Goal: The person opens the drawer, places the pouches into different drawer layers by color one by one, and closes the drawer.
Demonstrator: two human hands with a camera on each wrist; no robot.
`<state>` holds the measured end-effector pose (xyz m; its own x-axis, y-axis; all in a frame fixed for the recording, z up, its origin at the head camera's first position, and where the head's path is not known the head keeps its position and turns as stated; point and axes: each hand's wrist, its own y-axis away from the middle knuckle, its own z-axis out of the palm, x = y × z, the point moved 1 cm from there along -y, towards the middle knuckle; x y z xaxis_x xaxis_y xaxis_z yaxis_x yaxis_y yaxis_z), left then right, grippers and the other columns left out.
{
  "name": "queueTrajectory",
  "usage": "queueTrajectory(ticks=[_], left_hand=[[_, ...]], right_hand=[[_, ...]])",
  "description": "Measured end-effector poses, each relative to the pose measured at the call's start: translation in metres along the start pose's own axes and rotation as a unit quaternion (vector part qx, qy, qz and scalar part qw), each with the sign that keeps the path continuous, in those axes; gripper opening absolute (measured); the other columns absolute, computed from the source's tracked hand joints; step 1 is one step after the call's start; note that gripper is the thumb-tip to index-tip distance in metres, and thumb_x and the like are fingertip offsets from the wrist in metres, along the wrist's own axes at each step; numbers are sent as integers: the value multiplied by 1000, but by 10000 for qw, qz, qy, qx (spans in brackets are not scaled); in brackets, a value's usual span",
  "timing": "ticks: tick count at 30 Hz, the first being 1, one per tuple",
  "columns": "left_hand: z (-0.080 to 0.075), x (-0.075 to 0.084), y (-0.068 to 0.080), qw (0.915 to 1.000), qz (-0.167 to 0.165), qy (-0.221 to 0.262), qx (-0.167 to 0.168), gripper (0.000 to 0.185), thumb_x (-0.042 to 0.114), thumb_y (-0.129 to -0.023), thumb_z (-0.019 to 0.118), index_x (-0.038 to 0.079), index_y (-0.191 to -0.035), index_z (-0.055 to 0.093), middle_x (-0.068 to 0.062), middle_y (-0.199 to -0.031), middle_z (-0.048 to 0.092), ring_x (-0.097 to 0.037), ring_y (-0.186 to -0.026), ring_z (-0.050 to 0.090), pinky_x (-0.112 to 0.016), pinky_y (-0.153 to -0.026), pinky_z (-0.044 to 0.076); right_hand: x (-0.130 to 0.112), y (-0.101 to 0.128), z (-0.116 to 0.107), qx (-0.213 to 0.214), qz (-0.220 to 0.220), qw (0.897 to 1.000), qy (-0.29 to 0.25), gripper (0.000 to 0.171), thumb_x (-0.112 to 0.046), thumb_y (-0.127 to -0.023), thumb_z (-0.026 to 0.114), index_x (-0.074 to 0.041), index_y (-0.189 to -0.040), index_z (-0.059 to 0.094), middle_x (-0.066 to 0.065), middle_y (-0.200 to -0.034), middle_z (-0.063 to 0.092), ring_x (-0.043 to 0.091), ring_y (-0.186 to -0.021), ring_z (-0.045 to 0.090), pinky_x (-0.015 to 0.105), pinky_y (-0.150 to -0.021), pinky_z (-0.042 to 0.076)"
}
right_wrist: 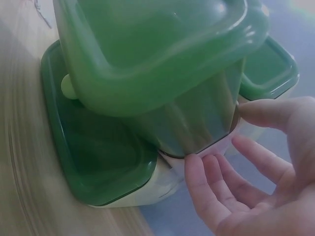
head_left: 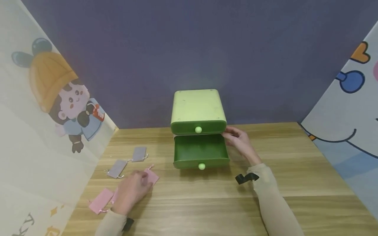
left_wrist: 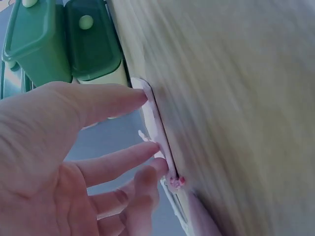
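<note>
My left hand (head_left: 131,190) reaches over a pink drawstring pouch (head_left: 152,177) lying on the table. In the left wrist view its thumb and fingertips touch the pouch (left_wrist: 156,125) at separate spots, with the palm off it. My right hand (head_left: 241,142) is at the right side of a small light-green drawer cabinet (head_left: 198,105). Its fingertips touch the casing beside the pulled-out drawer (head_left: 201,149), as the right wrist view shows. This dark green drawer has a round pale knob, and its visible inside holds nothing. The drawer above it is closed.
Two grey pouches (head_left: 139,154) lie left of the cabinet. Another pink pouch (head_left: 101,200) lies nearer the front, with a further pink one partly hidden by my left wrist. A dark wall (head_left: 251,65) stands behind, and printed panels (head_left: 44,131) border both sides.
</note>
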<state>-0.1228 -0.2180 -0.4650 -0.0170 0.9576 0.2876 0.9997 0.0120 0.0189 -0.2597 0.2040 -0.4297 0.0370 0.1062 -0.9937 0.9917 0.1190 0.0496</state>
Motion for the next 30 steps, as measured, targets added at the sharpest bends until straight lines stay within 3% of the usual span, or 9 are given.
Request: queueTrajectory(ticks=[4,6,16,24,30], left_hand=[[1,2,-2,9999,109,-73,21,39,28,-88,82,3,-118,79,-25,-125,72,-21,-66,57,-31,-52,43],[0,2,-3,9999,126,-82,19,37,27,-88,82,3,-117,79,-26,-124,72,-20,-63,53,-31,-51,40],[-1,1,2,9993,302,13,241,27,21,-88,82,4,-109,81,-21,-117,76,-16,-60,52,-30,-51,39],[2,-1,0,9978,423,56,504,9,13,-90,78,8,-95,83,-5,-77,70,-11,-52,44,-28,-48,33],[1,-2,0,9980,347,72,532,11,17,-92,80,9,-99,84,-9,-84,77,-14,-56,50,-31,-50,40]], right_hand=[[-2,0,-1,55,-40,10000,10,57,-23,-105,67,-2,-156,50,22,-155,53,6,-115,65,30,-100,60],[-1,-1,0,69,-53,10000,12,57,-22,-105,67,-2,-155,50,22,-155,53,5,-114,64,30,-99,60],[2,-1,2,62,-25,10000,46,55,-21,-105,67,-3,-155,51,20,-153,54,6,-116,64,38,-104,59],[2,-1,3,60,-33,10000,47,55,-20,-105,67,-2,-155,51,20,-152,55,6,-114,64,38,-104,59],[2,-1,1,91,-1,10000,35,56,-23,-105,68,-2,-154,52,17,-148,57,3,-111,64,33,-99,61]])
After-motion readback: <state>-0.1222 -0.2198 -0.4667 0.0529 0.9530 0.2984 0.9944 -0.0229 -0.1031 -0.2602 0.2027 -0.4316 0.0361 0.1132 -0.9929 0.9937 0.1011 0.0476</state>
